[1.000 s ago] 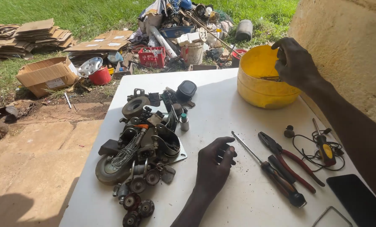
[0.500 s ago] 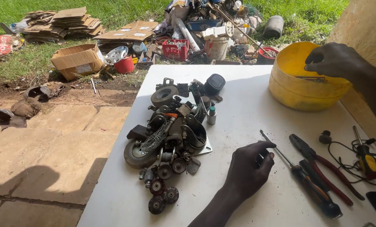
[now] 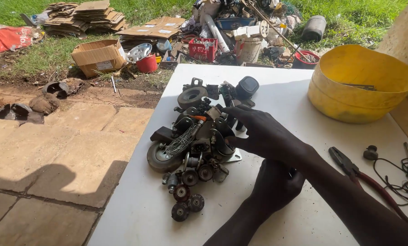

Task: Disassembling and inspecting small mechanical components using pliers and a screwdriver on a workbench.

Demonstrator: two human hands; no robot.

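On the white flat-topped desk (image 3: 277,95) lies a heap of dark metal caster wheels, brackets and small black rollers (image 3: 192,146), spread from the desk's far middle down toward its near left edge. The right hand (image 3: 263,134) reaches across from the right, palm down, fingers spread and loosely open, their tips resting on the right side of the heap; its grip closes on nothing that can be seen. The left hand (image 3: 274,187) sits just below it on the desk, curled into a loose fist; whether it holds anything I cannot tell, as the right forearm crosses over it. A round yellow plastic tub (image 3: 361,98) stands at the far right, and red-handled pliers (image 3: 363,180) lie near the right edge.
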